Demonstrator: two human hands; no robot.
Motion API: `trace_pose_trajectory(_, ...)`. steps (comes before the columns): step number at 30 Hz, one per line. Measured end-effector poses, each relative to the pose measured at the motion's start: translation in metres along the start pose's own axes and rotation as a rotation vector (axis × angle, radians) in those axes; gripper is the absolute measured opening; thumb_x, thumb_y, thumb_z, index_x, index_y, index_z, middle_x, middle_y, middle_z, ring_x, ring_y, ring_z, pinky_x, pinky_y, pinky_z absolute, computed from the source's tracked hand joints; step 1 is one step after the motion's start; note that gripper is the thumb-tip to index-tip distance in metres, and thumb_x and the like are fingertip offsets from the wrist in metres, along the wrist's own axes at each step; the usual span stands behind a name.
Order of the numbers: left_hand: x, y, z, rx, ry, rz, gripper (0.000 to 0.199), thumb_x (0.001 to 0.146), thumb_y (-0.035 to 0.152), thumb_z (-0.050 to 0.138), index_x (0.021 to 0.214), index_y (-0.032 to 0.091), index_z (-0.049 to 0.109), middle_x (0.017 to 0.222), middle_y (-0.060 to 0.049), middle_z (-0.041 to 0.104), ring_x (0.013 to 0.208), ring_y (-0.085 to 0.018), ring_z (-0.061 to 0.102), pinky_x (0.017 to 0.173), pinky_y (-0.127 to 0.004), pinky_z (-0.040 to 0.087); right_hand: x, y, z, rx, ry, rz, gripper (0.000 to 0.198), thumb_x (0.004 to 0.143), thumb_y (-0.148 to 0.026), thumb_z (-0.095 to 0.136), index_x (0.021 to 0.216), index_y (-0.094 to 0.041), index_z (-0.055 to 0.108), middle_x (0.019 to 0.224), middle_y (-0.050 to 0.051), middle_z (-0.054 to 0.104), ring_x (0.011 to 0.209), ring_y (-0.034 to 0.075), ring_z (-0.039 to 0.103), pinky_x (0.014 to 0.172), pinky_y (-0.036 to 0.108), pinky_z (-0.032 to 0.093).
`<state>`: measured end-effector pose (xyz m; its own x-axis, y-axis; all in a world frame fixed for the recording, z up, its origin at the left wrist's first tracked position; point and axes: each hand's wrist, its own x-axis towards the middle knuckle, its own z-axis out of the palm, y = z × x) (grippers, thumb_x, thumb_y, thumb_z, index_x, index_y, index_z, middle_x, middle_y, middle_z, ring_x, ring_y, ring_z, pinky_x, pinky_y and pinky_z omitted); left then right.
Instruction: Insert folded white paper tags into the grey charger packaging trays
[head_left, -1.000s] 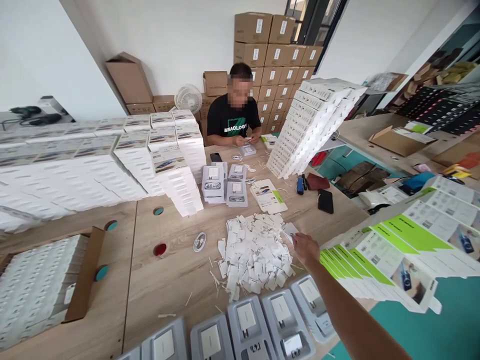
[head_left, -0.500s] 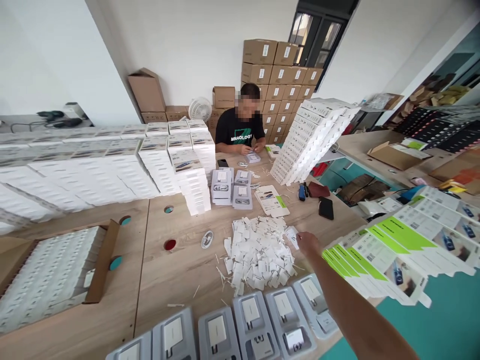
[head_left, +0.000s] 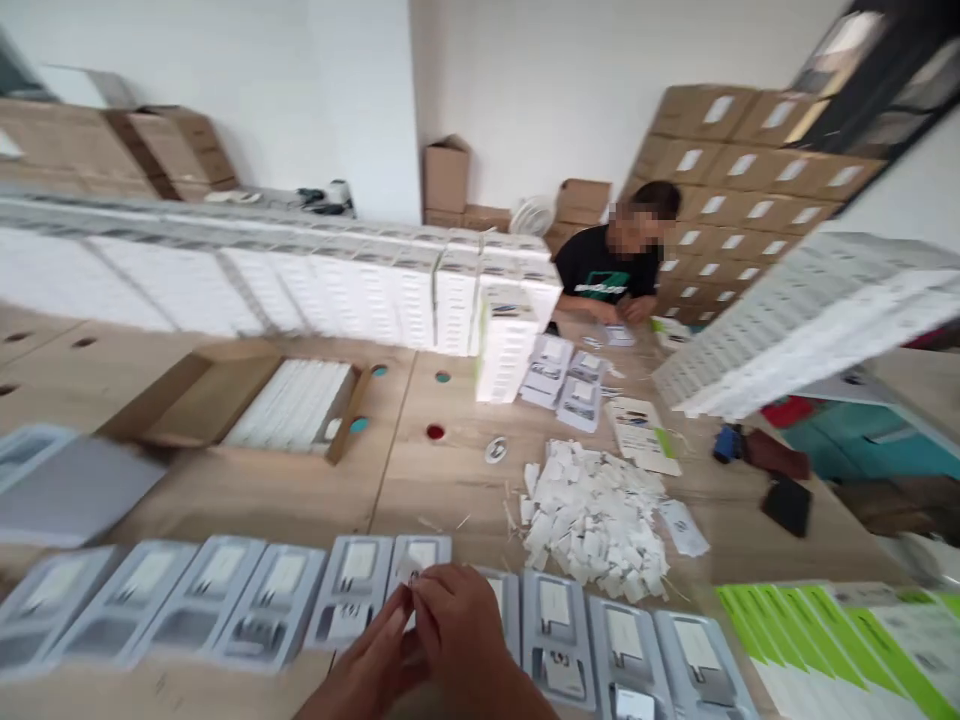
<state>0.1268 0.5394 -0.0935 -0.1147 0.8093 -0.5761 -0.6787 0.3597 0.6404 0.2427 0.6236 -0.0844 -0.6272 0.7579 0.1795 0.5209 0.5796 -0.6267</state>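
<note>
My left hand (head_left: 373, 655) and my right hand (head_left: 463, 625) meet above the row of grey trays at the front of the table. The fingers of both are pinched together at the tips. Whatever lies between them is hidden and blurred. Under and beside the hands, a tray (head_left: 321, 640) holds a white charger (head_left: 358, 568) and a small printed white piece in its lower compartment. Another tray (head_left: 526, 640) lies just right of the hands, similarly filled. Beyond the hands spreads a heap of small white pieces (head_left: 592, 515).
A coiled white cable (head_left: 496, 450) and a printed clear bag (head_left: 684, 527) lie near the heap. Flat green-and-white cartons (head_left: 817, 640) cover the right front. A wall of white boxes (head_left: 337, 290) and an open carton (head_left: 202, 405) stand left. A co-worker (head_left: 611, 270) sits opposite.
My right hand has drawn back from the printed bag beside the heap and joined my left hand, which has come into view. The view has swung left. The bag remains on the table.
</note>
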Motion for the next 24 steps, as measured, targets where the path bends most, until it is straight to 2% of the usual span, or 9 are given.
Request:
trace_pose_trajectory(3,-0.003,0.013,-0.013,-0.167,0.034,0.001,0.037,0.081,0.036,0.070,0.111,0.016,0.060,0.118,-0.012,0.067,0.102,-0.023,0.066,0.083,-0.033,0.054,0.000,-0.032,0.020,0.067,-0.111,-0.038,0.026,0.088,-0.017,0.051,0.106,-0.022,0.070,0.110,0.009,0.069,0.099,0.024,0.061,0.090,0.037,0.046)
trace_pose_trajectory(6,-0.011,0.032,-0.038,-0.198,0.095,-0.002,0.032,0.083,0.032,0.067,0.108,0.014,0.059,0.098,-0.010,0.070,0.081,-0.019,0.069,0.070,-0.029,0.054,0.004,-0.038,0.026,0.247,-0.166,0.006,0.028,0.091,-0.022,0.048,0.109,-0.023,0.069,0.118,0.008,0.066,0.105,0.022,0.060,0.093,0.035,0.047)
trace_pose_trajectory(8,-0.020,0.042,-0.055,-0.118,0.080,-0.023,0.036,0.083,0.036,0.066,0.110,0.013,0.059,0.094,-0.010,0.070,0.076,-0.019,0.069,0.062,-0.027,0.053,0.006,-0.041,0.030,0.310,-0.148,0.112,0.027,0.091,-0.029,0.050,0.111,-0.023,0.067,0.108,0.008,0.068,0.093,0.020,0.063,0.083,0.032,0.050)
trace_pose_trajectory(11,-0.033,0.056,-0.075,0.087,-0.061,-0.035,0.042,0.085,0.042,0.062,0.112,0.010,0.061,0.093,-0.012,0.070,0.081,-0.021,0.069,0.057,-0.024,0.049,0.010,-0.055,0.036,0.334,-0.163,0.316,0.036,0.086,-0.039,0.061,0.117,-0.021,0.065,0.078,0.001,0.068,0.065,0.017,0.060,0.062,0.028,0.048)
trace_pose_trajectory(14,-0.042,0.069,-0.094,0.242,-0.197,-0.029,0.041,0.085,0.042,0.060,0.111,0.010,0.065,0.090,-0.012,0.071,0.084,-0.022,0.069,0.057,-0.023,0.047,0.015,-0.077,0.047,0.465,-0.222,0.394,0.035,0.087,-0.045,0.058,0.106,-0.019,0.071,0.063,-0.002,0.064,0.056,0.015,0.056,0.054,0.025,0.043)
trace_pose_trajectory(16,-0.043,0.078,-0.108,0.237,-0.195,-0.031,0.039,0.082,0.036,0.061,0.113,0.012,0.064,0.098,-0.013,0.070,0.090,-0.023,0.068,0.059,-0.025,0.048,0.018,-0.091,0.055,0.555,-0.202,0.407,0.036,0.091,-0.047,0.053,0.100,-0.019,0.074,0.063,0.000,0.065,0.055,0.015,0.057,0.053,0.025,0.044)
trace_pose_trajectory(19,-0.043,0.091,-0.129,0.057,-0.150,-0.137,0.043,0.080,0.040,0.059,0.112,0.011,0.063,0.109,-0.016,0.068,0.093,-0.025,0.067,0.062,-0.027,0.050,0.017,-0.106,0.067,0.545,-0.081,0.385,0.032,0.090,-0.045,0.054,0.101,-0.022,0.074,0.071,0.002,0.070,0.063,0.018,0.063,0.063,0.027,0.051)
trace_pose_trajectory(21,-0.043,0.097,-0.140,-0.041,-0.182,-0.222,0.050,0.082,0.051,0.055,0.107,0.008,0.064,0.103,-0.018,0.069,0.084,-0.023,0.068,0.060,-0.027,0.049,0.013,-0.113,0.075,0.472,-0.035,0.290,0.025,0.089,-0.039,0.056,0.101,-0.025,0.074,0.088,0.005,0.073,0.079,0.021,0.068,0.076,0.030,0.054)
trace_pose_trajectory(24,-0.045,0.104,-0.149,0.012,-0.218,-0.147,0.046,0.080,0.048,0.064,0.102,0.008,0.068,0.092,-0.014,0.071,0.074,-0.018,0.065,0.057,-0.024,0.047,0.007,-0.122,0.085,0.368,-0.050,0.133,0.024,0.088,-0.030,0.054,0.102,-0.028,0.074,0.104,0.007,0.071,0.095,0.023,0.067,0.084,0.034,0.054)
